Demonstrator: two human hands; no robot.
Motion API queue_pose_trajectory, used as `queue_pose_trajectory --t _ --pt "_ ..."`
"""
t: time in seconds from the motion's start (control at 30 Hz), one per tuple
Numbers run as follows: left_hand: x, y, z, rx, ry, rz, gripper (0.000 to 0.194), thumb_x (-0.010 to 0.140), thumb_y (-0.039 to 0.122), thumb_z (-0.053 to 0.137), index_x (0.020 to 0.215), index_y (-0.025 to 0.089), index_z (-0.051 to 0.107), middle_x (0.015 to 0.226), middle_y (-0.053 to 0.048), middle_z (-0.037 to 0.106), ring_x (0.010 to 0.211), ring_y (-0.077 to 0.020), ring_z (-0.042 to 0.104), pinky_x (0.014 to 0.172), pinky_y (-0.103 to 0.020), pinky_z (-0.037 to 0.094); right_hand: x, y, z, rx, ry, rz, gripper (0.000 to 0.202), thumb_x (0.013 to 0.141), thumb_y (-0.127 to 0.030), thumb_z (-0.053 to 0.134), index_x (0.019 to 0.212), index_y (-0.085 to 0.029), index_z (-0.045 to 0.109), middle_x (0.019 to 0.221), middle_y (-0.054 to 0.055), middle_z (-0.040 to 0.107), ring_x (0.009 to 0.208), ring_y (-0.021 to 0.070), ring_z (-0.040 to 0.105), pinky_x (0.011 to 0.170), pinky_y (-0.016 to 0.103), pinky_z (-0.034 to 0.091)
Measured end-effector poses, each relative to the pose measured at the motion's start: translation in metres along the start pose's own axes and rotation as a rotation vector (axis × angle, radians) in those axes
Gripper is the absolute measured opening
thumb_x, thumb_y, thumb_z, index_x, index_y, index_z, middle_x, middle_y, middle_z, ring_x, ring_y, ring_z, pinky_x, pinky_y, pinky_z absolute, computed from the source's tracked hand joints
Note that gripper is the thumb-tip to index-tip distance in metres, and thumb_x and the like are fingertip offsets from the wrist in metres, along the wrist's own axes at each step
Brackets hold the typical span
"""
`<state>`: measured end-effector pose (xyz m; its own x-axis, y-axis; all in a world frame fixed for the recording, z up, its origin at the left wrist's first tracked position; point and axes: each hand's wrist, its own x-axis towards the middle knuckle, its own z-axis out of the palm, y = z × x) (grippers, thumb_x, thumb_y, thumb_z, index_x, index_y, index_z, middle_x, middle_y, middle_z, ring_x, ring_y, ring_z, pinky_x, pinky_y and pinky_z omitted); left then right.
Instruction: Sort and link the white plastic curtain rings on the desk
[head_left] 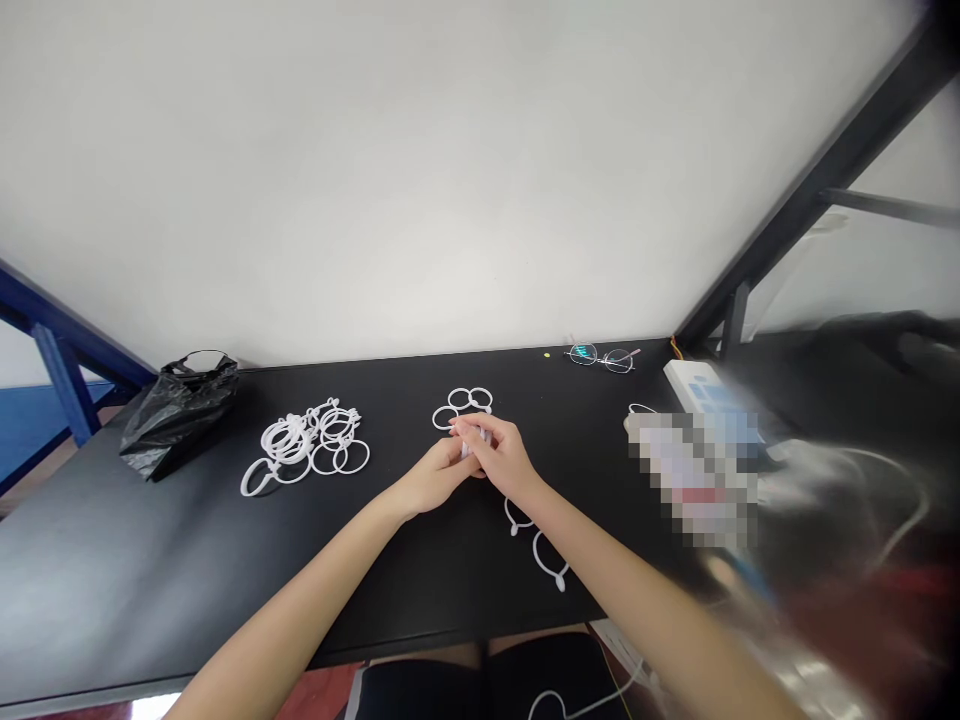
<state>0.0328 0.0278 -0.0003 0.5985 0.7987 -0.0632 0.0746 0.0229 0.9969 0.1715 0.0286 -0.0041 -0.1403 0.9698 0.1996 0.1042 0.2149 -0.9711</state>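
Over the middle of the black table (405, 560), my left hand (439, 475) and my right hand (501, 452) meet, their fingers closed around white rings (466, 448). Only a small part of those shows between the fingers, so I cannot tell how many there are. Just beyond my fingertips lie several thin white rings (460, 398) with small knobs. Under my right forearm, partly covered, are two more white rings (517, 515). A tangled pile of white rings with small eyelets (289, 440) rests to the left of my hands.
A crumpled black plastic bag (180, 410) stands at the far left. Eyeglasses (600, 357) lie near the wall at the back. On the right are a white box (697, 385), a blurred-out item and clear plastic. A white cable (585, 708) hangs below the table's front edge.
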Motion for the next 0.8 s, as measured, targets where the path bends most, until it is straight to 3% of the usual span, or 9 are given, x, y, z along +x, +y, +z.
queue_pose_trajectory --t 0.3,0.47,0.53,0.63,0.73,0.77,0.8 --pt "0.003 -0.001 -0.001 -0.097 0.020 -0.021 0.035 0.088 0.046 0.060 0.088 0.011 0.064 0.085 -0.008 0.069 0.080 -0.0189 0.068 0.083 -0.038 0.056 0.010 0.001 -0.003 -0.028 -0.051 -0.069 0.027 0.090 -0.042 0.056 0.089 -0.021 0.072 0.095 0.005 0.073 0.092 0.0203 0.066 0.085 0.033 0.050" --pt "0.006 -0.003 -0.003 -0.137 0.049 0.022 0.040 0.084 0.050 0.064 0.091 0.010 0.066 0.093 -0.010 0.071 0.089 -0.0214 0.069 0.089 -0.039 0.055 0.016 0.006 -0.003 -0.019 -0.023 -0.077 0.037 0.091 -0.050 0.052 0.098 -0.021 0.072 0.103 0.007 0.072 0.095 0.0210 0.066 0.085 0.034 0.051" --pt "0.006 -0.004 -0.003 -0.131 0.057 0.049 0.040 0.085 0.050 0.063 0.093 0.011 0.067 0.095 -0.011 0.072 0.092 -0.0224 0.069 0.092 -0.040 0.054 0.021 0.005 -0.006 -0.006 0.014 -0.102 0.037 0.091 -0.050 0.053 0.100 -0.020 0.071 0.105 0.007 0.072 0.097 0.0208 0.066 0.086 0.034 0.051" --pt "0.005 -0.004 -0.004 -0.121 0.100 0.052 0.040 0.086 0.049 0.063 0.098 0.011 0.068 0.098 -0.012 0.073 0.095 -0.0229 0.069 0.093 -0.039 0.053 0.029 -0.004 -0.023 0.084 0.185 -0.122 0.036 0.087 -0.051 0.057 0.094 -0.019 0.070 0.103 0.009 0.072 0.098 0.0214 0.066 0.086 0.035 0.052" --pt "0.005 -0.003 -0.004 -0.137 0.170 0.011 0.041 0.085 0.050 0.064 0.098 0.011 0.068 0.098 -0.013 0.073 0.095 -0.0233 0.069 0.094 -0.040 0.052 0.023 -0.022 -0.053 0.122 0.312 -0.021 0.032 0.080 -0.050 0.065 0.085 -0.018 0.068 0.082 0.006 0.072 0.076 0.0175 0.068 0.071 0.031 0.055" --pt "0.005 -0.003 -0.004 -0.147 0.195 -0.001 0.042 0.084 0.050 0.064 0.097 0.010 0.069 0.098 -0.013 0.074 0.096 -0.0237 0.069 0.094 -0.040 0.052 0.016 -0.029 -0.064 0.123 0.243 0.071 0.031 0.080 -0.048 0.064 0.077 -0.018 0.066 0.066 0.003 0.068 0.059 0.0140 0.063 0.059 0.027 0.052" --pt "0.005 -0.002 -0.004 -0.160 0.224 -0.009 0.043 0.084 0.051 0.065 0.097 0.010 0.069 0.098 -0.013 0.074 0.096 -0.0240 0.069 0.094 -0.041 0.052 0.007 -0.036 -0.074 0.108 0.055 0.201 0.032 0.082 -0.047 0.062 0.071 -0.017 0.064 0.055 0.001 0.063 0.047 0.0117 0.058 0.049 0.024 0.047"
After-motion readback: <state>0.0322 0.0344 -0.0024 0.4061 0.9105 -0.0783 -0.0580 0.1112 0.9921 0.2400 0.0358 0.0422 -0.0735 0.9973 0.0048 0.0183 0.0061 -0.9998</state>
